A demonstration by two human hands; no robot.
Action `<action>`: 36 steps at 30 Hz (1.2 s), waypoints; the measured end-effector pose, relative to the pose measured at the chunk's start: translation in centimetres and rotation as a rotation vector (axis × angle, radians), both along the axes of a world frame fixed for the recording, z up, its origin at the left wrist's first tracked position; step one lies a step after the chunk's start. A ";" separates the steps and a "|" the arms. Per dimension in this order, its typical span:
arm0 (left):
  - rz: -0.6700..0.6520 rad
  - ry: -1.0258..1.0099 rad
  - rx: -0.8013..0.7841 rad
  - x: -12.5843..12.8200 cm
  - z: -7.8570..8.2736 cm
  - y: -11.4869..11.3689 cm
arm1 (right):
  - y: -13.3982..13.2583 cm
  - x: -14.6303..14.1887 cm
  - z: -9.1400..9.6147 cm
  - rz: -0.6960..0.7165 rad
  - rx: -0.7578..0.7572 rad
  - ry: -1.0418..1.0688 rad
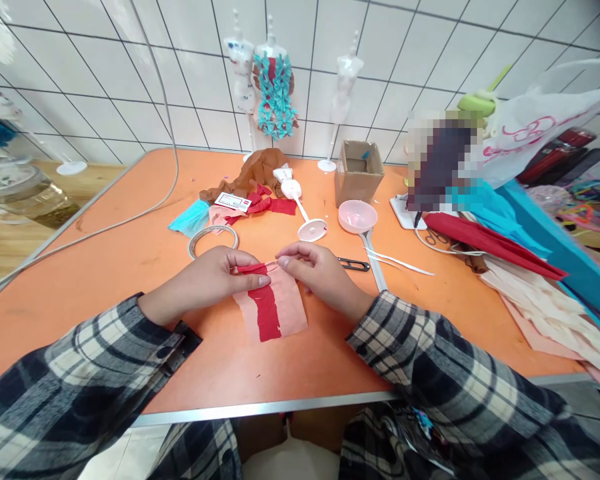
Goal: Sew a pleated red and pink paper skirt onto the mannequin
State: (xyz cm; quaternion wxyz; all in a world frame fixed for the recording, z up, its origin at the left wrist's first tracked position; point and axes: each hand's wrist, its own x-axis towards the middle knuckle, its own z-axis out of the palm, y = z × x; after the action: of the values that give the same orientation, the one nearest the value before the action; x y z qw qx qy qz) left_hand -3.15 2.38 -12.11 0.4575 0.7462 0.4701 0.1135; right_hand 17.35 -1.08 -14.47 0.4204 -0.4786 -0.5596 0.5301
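Observation:
A thin pink sheet (293, 303), crepe paper by its look, hangs over the table's near half with a red strip (267, 313) running down its middle. My left hand (225, 273) is closed, its thumb and fingers pinching the sheet's top left edge and the red strip's upper end. At the top right edge, my right hand (315, 270) pinches the same sheet between thumb and fingertips. Something thin and pale shows between the two hands, too small to name. Black thread snips (354, 265) lie just beyond my right hand, partly hidden by it.
A tape roll (213, 230), crumpled brown paper (260, 170), a fallen white mannequin stand (313, 230), a pink bowl (358, 217) and a cardboard box (359, 173) stand behind my hands. Small mannequins line the wall. A white cable (165, 107) crosses at left; paper sheets (545, 303) lie right.

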 end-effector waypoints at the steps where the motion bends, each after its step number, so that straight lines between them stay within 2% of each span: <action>1: -0.001 -0.001 -0.003 0.0 0.0 0.0 | -0.1 -0.1 0.0 0.017 -0.024 0.030; 4: -0.012 0.003 -0.017 0.0 -0.2 0.1 | 0.0 -0.2 -0.2 0.025 -0.037 0.036; 9: -0.013 0.027 -0.016 -0.2 -0.3 0.1 | 0.3 0.0 -0.7 -0.042 -0.017 0.088; 15: 0.039 0.002 0.307 -0.3 -0.1 0.0 | 0.4 0.1 -0.8 0.010 -0.006 0.041; 22: 0.020 0.013 0.203 -0.5 -0.9 0.4 | 0.4 -0.1 -0.7 0.028 -0.036 0.058; 29: 0.002 -0.037 0.088 -0.4 -0.6 0.4 | 0.3 -0.1 -0.9 0.050 -0.054 -0.030; 36: 0.076 -0.072 0.202 -0.3 -0.6 0.2 | 0.5 0.0 -0.8 0.037 -0.038 0.007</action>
State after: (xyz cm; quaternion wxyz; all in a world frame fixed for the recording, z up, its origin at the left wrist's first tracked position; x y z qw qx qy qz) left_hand -3.44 2.57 -12.67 0.3918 0.7657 0.4674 0.2043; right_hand 17.40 -0.63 -15.24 0.4035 -0.4742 -0.5567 0.5499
